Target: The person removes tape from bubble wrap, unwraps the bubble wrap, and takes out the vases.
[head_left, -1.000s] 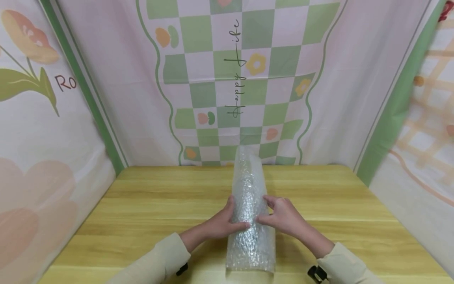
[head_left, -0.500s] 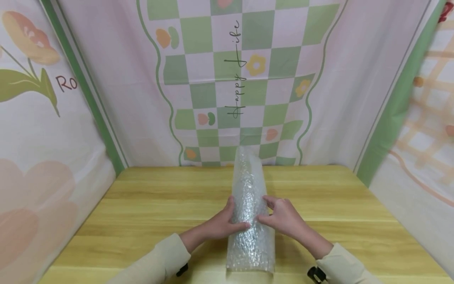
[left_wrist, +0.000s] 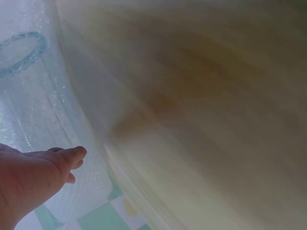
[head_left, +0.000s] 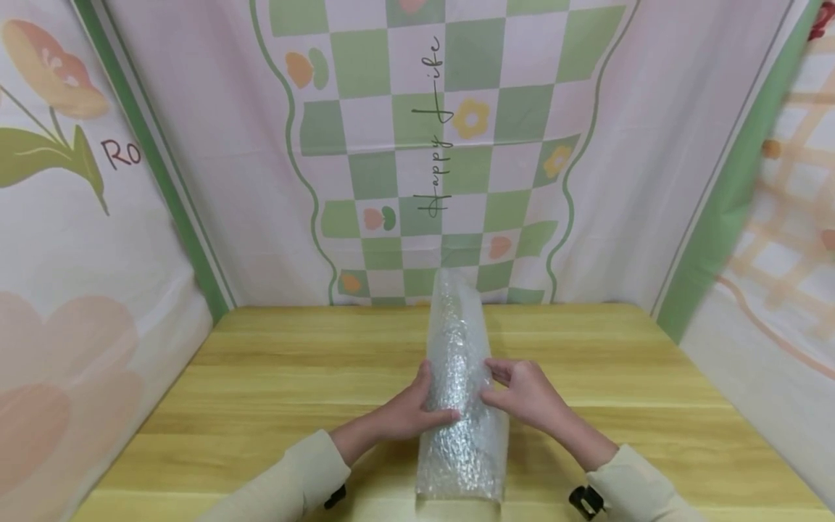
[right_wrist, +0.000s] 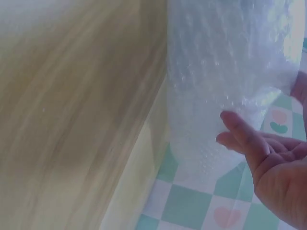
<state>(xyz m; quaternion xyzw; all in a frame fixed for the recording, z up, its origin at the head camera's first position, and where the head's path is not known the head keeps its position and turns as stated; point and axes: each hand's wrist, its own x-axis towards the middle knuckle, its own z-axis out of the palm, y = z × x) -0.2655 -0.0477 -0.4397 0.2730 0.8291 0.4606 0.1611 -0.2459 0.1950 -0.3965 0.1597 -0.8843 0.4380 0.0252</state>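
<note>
A long roll of bubble wrap [head_left: 457, 341], clear and shiny, lies lengthwise in the middle of the wooden table [head_left: 293, 377]. My left hand [head_left: 404, 411] holds it from the left side, thumb across the top. On the right, my right hand [head_left: 530, 395] grips the loose outer layer, with thumb and fingers at its side. The left wrist view shows a bluish ring-shaped rim [left_wrist: 43, 45] through the wrap, at the end nearer me. Fingertips [right_wrist: 229, 116] of the right hand lie against the wrap in the right wrist view.
Behind the table hangs a cloth [head_left: 417, 145] with green and white checks and printed flowers. Patterned cloths also line the left [head_left: 72, 254] and right [head_left: 789, 239] sides. Black wrist straps [head_left: 585, 502] show below the sleeves.
My right thumb has shifted slightly to the right, and the wrap's near right edge bulges out a little more. My left hand has stayed in place.
</note>
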